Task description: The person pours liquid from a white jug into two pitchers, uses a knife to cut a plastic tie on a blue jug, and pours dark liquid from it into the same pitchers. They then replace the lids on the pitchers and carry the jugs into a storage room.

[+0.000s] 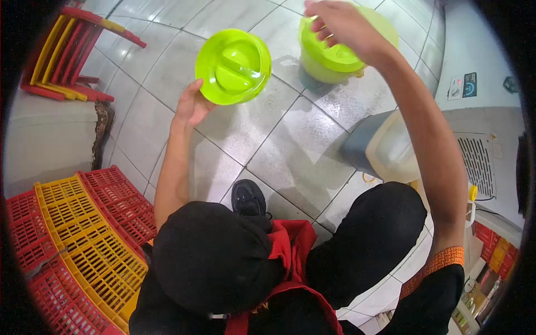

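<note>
1. A lime-green lid (233, 67) is gripped at its rim by the left hand (192, 106), lifted clear of the tub.
2. The green tub (340, 53), standing on the tiled floor (268, 139), is grasped at its top by the right hand (340, 25).
3. Judged so far: lid already off; whatever is meant for the tub is not yet visible.

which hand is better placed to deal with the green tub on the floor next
Right, probably. The right hand already rests on top of the green tub, fingers curled at its rim. The left hand is off to the side, busy holding a separate green lid above the tiled floor.
</note>
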Motion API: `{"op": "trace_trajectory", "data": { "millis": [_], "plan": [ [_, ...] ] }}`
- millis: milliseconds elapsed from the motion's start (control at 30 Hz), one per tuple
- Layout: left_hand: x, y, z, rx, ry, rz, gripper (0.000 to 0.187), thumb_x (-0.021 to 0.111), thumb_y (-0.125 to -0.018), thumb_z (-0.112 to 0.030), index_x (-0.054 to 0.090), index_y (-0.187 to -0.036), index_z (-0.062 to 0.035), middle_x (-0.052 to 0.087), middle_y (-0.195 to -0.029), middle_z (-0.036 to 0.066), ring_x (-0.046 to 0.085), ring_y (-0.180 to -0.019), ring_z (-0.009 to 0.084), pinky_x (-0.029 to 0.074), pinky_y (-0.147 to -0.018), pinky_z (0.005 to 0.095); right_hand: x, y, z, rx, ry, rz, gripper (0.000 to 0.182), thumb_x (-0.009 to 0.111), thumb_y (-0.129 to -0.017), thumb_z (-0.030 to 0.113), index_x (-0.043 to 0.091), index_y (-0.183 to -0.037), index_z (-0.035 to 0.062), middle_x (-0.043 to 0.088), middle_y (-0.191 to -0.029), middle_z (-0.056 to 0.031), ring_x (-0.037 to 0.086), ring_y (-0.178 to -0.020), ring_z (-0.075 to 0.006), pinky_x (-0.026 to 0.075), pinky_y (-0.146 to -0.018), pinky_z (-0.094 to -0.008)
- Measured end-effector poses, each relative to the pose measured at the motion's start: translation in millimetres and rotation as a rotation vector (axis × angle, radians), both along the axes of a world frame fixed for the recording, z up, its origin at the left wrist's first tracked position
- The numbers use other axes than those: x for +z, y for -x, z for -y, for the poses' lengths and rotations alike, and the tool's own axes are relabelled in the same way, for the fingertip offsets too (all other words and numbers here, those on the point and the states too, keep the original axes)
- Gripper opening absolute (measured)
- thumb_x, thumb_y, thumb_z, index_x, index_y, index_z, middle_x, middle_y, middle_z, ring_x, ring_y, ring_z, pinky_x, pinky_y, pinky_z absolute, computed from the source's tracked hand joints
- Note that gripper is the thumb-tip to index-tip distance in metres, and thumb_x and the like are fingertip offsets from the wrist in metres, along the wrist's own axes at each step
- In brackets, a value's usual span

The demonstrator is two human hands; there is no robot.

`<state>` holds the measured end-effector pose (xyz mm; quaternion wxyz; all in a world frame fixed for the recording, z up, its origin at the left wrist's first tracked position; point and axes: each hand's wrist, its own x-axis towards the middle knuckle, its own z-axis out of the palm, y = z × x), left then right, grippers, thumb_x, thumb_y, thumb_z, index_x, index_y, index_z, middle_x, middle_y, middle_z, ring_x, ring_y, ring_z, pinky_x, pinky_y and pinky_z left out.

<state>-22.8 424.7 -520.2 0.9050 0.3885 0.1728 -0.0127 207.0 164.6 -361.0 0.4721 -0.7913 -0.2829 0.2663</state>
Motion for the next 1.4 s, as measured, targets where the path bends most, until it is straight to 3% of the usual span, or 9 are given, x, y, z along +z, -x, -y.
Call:
{"op": "trace_trajectory", "data": {
  "millis": [200, 533, 600, 700, 800, 967, 1067, 1133, 1400],
  "plan": [
    [58.9, -33.6, 34.5, -0.005, 0.09, 0.327, 0.068, 0.06, -0.085, -0.048, 0.041, -0.138, -0.0086, 0.048, -0.137, 0.011, 0.045, -0.126, 0.0305, 0.035, -0.106, 0.0479, -7.2, 35.5, 7.1, 0.263, -0.236, -0.777, 0.037, 0.039, -0.098, 0.027, 0.051, -0.123, 0.0031, 0.056, -0.113, -0.0093, 0.054, -0.095, -0.0185, 0.046, -0.079, -0.031],
    [79.8, -86.2, 104.2, -0.279, 0.454, 0.463, 0.08, 0.039, -0.087, -0.068, 0.034, -0.143, -0.0114, 0.042, -0.142, 0.009, 0.042, -0.128, 0.0283, 0.033, -0.106, 0.0476, 21.8, 41.2, 49.6, 0.136, -0.452, -0.77, 0.027, 0.042, -0.097, 0.025, 0.06, -0.098, 0.0045, 0.059, -0.086, -0.0019, 0.05, -0.07, -0.0113, 0.043, -0.065, -0.0263],
    [104.4, -96.1, 120.8, -0.264, 0.283, 0.32, 0.074, 0.037, -0.093, -0.059, 0.029, -0.142, -0.0041, 0.042, -0.139, 0.015, 0.045, -0.124, 0.0316, 0.036, -0.103, 0.0492, 28.4, 29.9, 55.8, 0.087, -0.454, -0.714, 0.026, 0.046, -0.095, 0.025, 0.061, -0.097, 0.003, 0.059, -0.08, -0.0023, 0.051, -0.065, -0.0112, 0.044, -0.061, -0.0253],
    [109.7, -112.0, 131.1, -0.089, -0.191, 0.215, 0.065, 0.038, -0.096, -0.052, 0.034, -0.136, -0.0018, 0.046, -0.131, 0.018, 0.05, -0.115, 0.0302, 0.043, -0.096, 0.0451, 44.8, 6.2, 57.7, -0.045, -0.165, -0.07, 0.039, 0.069, -0.075, 0.03, 0.063, -0.089, -0.006, 0.058, -0.067, -0.0079, 0.054, -0.052, -0.0125, 0.045, -0.048, -0.0227],
    [103.9, -126.9, 122.4, -0.044, -0.416, 0.092, 0.046, 0.036, -0.099, -0.037, 0.041, -0.128, -0.0027, 0.052, -0.123, 0.014, 0.052, -0.113, 0.0255, 0.044, -0.094, 0.0394, 63.0, -0.4, 64.4, -0.24, 0.018, 0.156, 0.035, 0.069, -0.074, 0.031, 0.061, -0.08, -0.0029, 0.054, -0.062, -0.0043, 0.052, -0.051, -0.0092, 0.041, -0.047, -0.0196],
    [120.9, -149.3, 128.6, -0.116, -0.656, 0.086, 0.03, 0.047, -0.096, -0.019, 0.049, -0.121, -0.0032, 0.057, -0.114, 0.011, 0.054, -0.109, 0.0218, 0.046, -0.089, 0.0365, 52.1, -23.6, 78.1, -0.344, 0.054, 0.056, 0.035, 0.069, -0.074, 0.032, 0.062, -0.081, -0.0019, 0.053, -0.06, -0.0034, 0.051, -0.05, -0.0092, 0.041, -0.047, -0.0199],
    [114.8, -167.8, 131.1, -0.186, -1.27, 0.254, 0.025, 0.055, -0.087, -0.008, 0.06, -0.11, -0.0031, 0.061, -0.111, 0.009, 0.057, -0.105, 0.0227, 0.048, -0.087, 0.0343, 44.5, -31.7, 86.5, -0.38, 0.055, 0.028, 0.034, 0.068, -0.076, 0.031, 0.062, -0.081, -0.0015, 0.052, -0.06, -0.0022, 0.049, -0.049, -0.0069, 0.04, -0.046, -0.0179],
    [107.2, -184.1, 126.7, -0.211, -1.969, 0.77, 0.031, 0.061, -0.078, -0.002, 0.063, -0.109, -0.0062, 0.06, -0.115, 0.008, 0.058, -0.104, 0.0253, 0.049, -0.087, 0.0341, 39.9, -37.6, 93.3, -0.431, -0.006, -0.078, 0.034, 0.067, -0.078, 0.03, 0.061, -0.086, -0.0029, 0.051, -0.062, -0.0009, 0.045, -0.049, -0.0036, 0.039, -0.045, -0.015],
    [125.1, -224.3, 143.2, -0.771, -2.31, 0.789, 0.039, 0.063, -0.074, 0.002, 0.063, -0.112, -0.0078, 0.06, -0.114, 0.008, 0.054, -0.11, 0.027, 0.047, -0.092, 0.0378, 36.6, -45.5, 130.7, -0.516, -0.135, -0.198, 0.036, 0.067, -0.079, 0.031, 0.059, -0.089, -0.0021, 0.051, -0.063, -0.0011, 0.047, -0.05, -0.0024, 0.043, -0.046, -0.011]
  ]
}}
